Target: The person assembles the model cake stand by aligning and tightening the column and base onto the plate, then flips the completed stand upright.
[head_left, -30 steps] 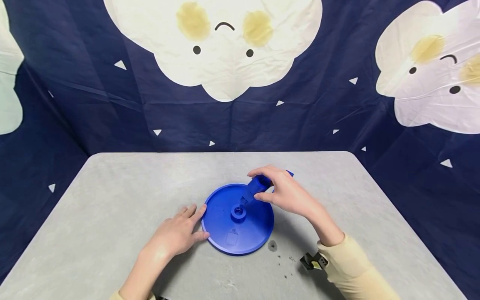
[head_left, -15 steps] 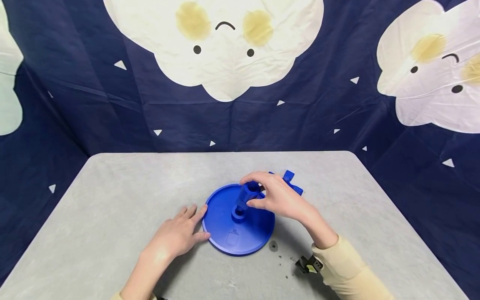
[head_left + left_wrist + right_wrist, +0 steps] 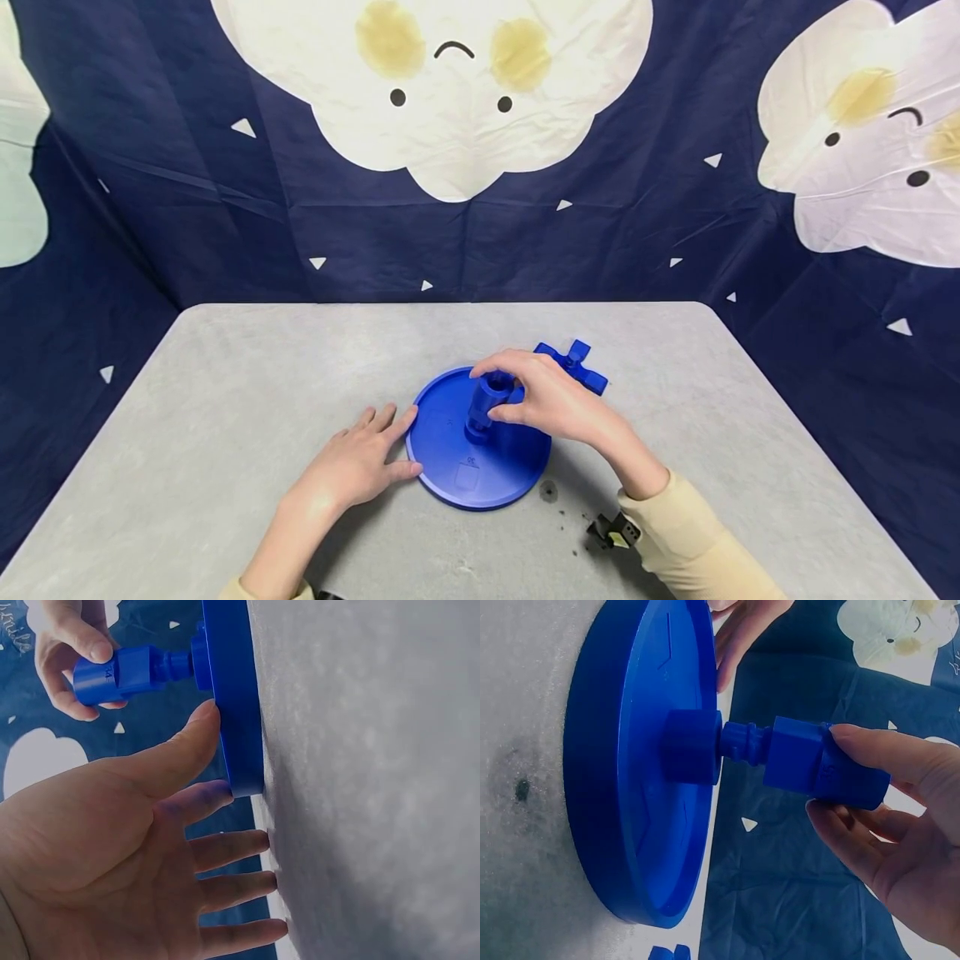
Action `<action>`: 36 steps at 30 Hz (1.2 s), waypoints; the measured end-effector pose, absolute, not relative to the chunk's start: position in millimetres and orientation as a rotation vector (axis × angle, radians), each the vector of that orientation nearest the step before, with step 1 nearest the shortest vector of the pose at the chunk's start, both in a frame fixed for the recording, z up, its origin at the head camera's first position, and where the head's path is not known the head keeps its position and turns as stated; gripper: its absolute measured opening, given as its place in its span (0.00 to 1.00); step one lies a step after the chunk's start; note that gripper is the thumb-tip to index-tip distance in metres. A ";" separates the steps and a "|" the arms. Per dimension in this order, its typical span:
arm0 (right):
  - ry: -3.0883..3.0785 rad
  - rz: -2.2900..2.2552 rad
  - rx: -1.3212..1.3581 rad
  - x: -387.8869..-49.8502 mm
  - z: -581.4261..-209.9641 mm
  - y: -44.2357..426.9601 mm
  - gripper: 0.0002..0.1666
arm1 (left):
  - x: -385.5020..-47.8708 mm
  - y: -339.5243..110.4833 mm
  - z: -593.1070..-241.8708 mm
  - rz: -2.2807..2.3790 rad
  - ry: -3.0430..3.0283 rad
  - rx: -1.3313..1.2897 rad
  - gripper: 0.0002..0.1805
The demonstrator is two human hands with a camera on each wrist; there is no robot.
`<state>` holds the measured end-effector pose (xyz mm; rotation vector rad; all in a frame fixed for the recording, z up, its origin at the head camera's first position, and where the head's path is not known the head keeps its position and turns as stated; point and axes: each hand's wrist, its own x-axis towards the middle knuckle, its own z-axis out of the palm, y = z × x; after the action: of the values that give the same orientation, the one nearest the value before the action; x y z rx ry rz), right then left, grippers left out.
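Note:
A blue round disc with a raised rim (image 3: 506,479) lies flat on the table, a short round socket (image 3: 690,746) at its centre. My right hand (image 3: 558,396) pinches a blue plastic fitting (image 3: 795,756) between thumb and fingers. This fitting has a hollow cylindrical top, a squarish middle and a narrow ribbed end. In the right wrist view, its ribbed end points at the socket's mouth, slightly tilted; whether they touch I cannot tell. Fingers spread, my left hand (image 3: 348,467) rests at the disc's left edge, thumb and index fingertip against the rim.
Behind my right hand, a blue cross-shaped part (image 3: 592,381) lies on the grey table (image 3: 262,375). Dark specks mark the tabletop right of the disc. A small black device (image 3: 615,531) sits at my right wrist. A navy cloud-patterned cloth (image 3: 360,242) surrounds the back and sides.
My right hand has brought the fitting left and down from the disc's upper right to over the central socket, turning it more upright. The cross-shaped part has come into fuller view. My left hand stays put.

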<state>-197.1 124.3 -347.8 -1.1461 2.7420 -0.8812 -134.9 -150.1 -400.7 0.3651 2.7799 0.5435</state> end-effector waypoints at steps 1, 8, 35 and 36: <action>2.743 -0.879 -1.150 -197.2 -348.0 124.3 0.28 | -134.9 -150.2 -400.4 0.543 2.778 0.363 0.44; 2.744 -0.861 -1.154 -197.4 -349.1 123.6 0.27 | -133.6 -150.1 -398.7 0.539 2.786 0.363 0.44; 2.759 -0.820 -1.165 -198.4 -348.5 121.3 0.28 | -131.9 -149.2 -398.6 0.522 2.819 0.394 0.43; 2.760 -0.819 -1.167 -198.4 -348.4 121.7 0.28 | -131.9 -149.0 -398.4 0.521 2.818 0.393 0.43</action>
<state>-198.4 121.7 -348.4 -1.1669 2.7602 -0.8191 -131.9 -149.0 -398.4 0.3929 2.8178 0.5205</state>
